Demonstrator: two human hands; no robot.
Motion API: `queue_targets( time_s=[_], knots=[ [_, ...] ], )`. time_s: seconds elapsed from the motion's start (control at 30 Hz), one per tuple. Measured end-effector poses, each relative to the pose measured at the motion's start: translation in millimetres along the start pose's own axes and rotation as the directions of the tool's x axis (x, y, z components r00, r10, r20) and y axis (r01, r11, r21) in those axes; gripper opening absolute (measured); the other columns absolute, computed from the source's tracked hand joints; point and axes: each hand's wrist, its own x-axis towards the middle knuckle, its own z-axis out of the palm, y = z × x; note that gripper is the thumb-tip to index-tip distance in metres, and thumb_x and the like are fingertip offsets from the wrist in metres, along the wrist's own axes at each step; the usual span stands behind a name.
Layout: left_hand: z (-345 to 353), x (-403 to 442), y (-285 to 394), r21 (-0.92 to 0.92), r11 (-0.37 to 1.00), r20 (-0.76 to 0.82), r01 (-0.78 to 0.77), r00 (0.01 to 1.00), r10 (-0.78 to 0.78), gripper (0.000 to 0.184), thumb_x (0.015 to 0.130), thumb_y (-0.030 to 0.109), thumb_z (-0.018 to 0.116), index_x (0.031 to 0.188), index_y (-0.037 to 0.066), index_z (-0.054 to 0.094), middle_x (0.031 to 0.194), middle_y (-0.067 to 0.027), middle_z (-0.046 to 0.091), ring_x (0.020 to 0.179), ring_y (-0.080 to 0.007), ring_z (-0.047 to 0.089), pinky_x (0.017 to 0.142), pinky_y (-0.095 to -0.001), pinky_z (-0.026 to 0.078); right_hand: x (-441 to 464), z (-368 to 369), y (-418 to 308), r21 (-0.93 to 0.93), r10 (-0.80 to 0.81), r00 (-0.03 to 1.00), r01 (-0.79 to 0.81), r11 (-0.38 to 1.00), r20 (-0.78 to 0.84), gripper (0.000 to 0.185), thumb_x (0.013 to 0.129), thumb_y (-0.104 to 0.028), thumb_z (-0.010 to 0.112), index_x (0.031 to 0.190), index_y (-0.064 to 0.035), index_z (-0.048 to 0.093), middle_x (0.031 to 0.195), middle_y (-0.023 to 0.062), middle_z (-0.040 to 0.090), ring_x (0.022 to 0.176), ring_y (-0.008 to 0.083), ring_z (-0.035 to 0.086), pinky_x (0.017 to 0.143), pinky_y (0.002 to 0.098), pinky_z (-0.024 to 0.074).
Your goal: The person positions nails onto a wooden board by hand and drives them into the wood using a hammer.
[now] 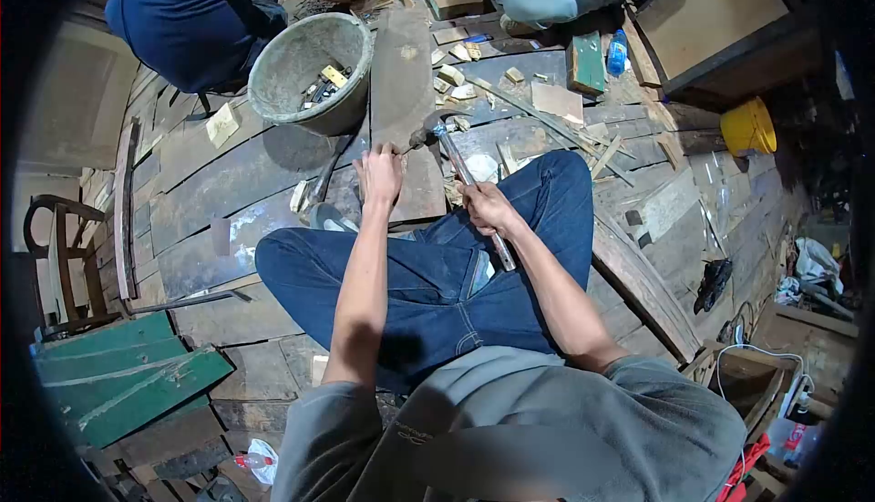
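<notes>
My right hand (488, 208) is wrapped round the handle of a claw hammer (468, 172), whose metal head lies over the edge of a long board. That wooden board (401, 73) runs away from my crossed legs. On it rests my left hand (379, 176), its fingers bent and drawn together just left of the hammer head. Whatever those fingers pinch is too small to make out. A dark curved bar (335, 165) lies on the floor left of the board.
Left of the board stands a large grey bucket (264, 92) with small pieces inside. Wood offcuts (463, 92) and thin strips (538, 124) litter the right side. Two people sit opposite. A yellow bucket (747, 126), blue bottle (617, 53) and green boards (137, 370) lie farther out.
</notes>
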Motion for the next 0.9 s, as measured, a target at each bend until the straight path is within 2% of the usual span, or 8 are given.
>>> queue_targets(
  time_s=[0.2,0.4,0.5,0.63,0.67,0.77,0.8,0.9],
  knots=[
    [-8,-4,3,-0.013,1.000,-0.023,0.022,0.999,-0.023,0.018,0.084,0.018,0.064,0.100,0.010,0.067,0.107,-0.0113,0.064,0.108,-0.0379,0.056,0.098,-0.0637,0.036,-2,4,-1,0.016,-0.005,0.999,0.006,1.000,-0.039,0.036,0.100,-0.034,0.052,0.074,-0.0109,0.044,0.049,-0.0060,0.029,0.034,0.0062,0.025,0.030,0.0271,0.0190],
    [-10,-6,8,0.000,0.999,-0.023,0.039,0.999,-0.039,0.019,0.084,0.018,0.062,0.100,0.011,0.068,0.108,-0.0106,0.063,0.107,-0.0360,0.057,0.098,-0.0636,0.036,0,1,1,-0.001,-0.014,1.000,0.014,1.000,-0.009,0.034,0.101,-0.032,0.047,0.077,-0.0084,0.045,0.051,-0.0036,0.032,0.035,0.0085,0.029,0.030,0.0284,0.0234],
    [-4,-4,6,-0.001,0.999,-0.054,0.042,0.998,-0.042,0.017,0.084,0.021,0.066,0.097,0.012,0.070,0.105,-0.0103,0.065,0.107,-0.0336,0.058,0.098,-0.0617,0.037,-1,2,2,0.035,-0.029,0.999,0.030,0.999,-0.016,0.037,0.101,-0.037,0.047,0.079,-0.0072,0.047,0.051,-0.0047,0.029,0.035,0.0083,0.028,0.030,0.0281,0.0232],
    [0,-6,5,0.049,0.999,-0.107,0.008,0.994,-0.002,0.016,0.086,0.021,0.064,0.098,0.013,0.070,0.103,-0.0097,0.064,0.102,-0.0329,0.059,0.091,-0.0570,0.041,-3,10,3,-0.231,-0.134,0.975,0.092,0.969,-0.175,0.047,0.100,-0.042,0.046,0.087,0.0014,0.057,0.054,0.0052,0.046,0.037,0.0150,0.043,0.034,0.0351,0.0335],
    [6,-5,1,0.051,0.999,-0.118,-0.005,0.993,0.011,0.015,0.086,0.021,0.063,0.097,0.013,0.069,0.103,-0.0087,0.064,0.101,-0.0323,0.059,0.089,-0.0534,0.041,-5,14,4,-0.374,-0.178,0.954,0.078,0.924,-0.240,0.052,0.101,-0.042,0.044,0.089,0.0068,0.060,0.061,0.0189,0.058,0.047,0.0303,0.059,0.046,0.0427,0.0441],
    [12,-6,-3,0.028,0.999,-0.176,-0.027,0.984,0.031,0.015,0.086,0.021,0.062,0.097,0.013,0.068,0.102,-0.0086,0.064,0.099,-0.0322,0.059,0.089,-0.0510,0.041,2,17,16,-0.592,-0.442,0.867,0.235,0.771,-0.232,0.053,0.102,-0.041,0.043,0.090,0.0090,0.060,0.069,0.0288,0.061,0.068,0.0441,0.065,0.059,0.0479,0.0486],
    [8,-8,0,0.001,1.000,-0.138,-0.010,0.990,0.010,0.014,0.086,0.021,0.062,0.096,0.013,0.067,0.101,-0.0089,0.063,0.098,-0.0327,0.058,0.089,-0.0509,0.041,-2,21,11,-0.618,-0.438,0.863,0.205,0.759,-0.251,0.050,0.101,-0.037,0.046,0.092,0.0099,0.060,0.078,0.0340,0.061,0.087,0.0499,0.062,0.071,0.0503,0.0485],
    [2,-11,4,-0.026,1.000,-0.150,-0.013,0.989,0.009,0.014,0.086,0.019,0.061,0.097,0.012,0.066,0.101,-0.0095,0.063,0.097,-0.0332,0.058,0.088,-0.0511,0.042,-16,30,-1,-0.659,-0.497,0.832,0.231,0.716,-0.247,0.053,0.102,-0.042,0.045,0.093,0.0083,0.060,0.076,0.0323,0.060,0.079,0.0480,0.063,0.068,0.0495,0.0475]
  ],
)
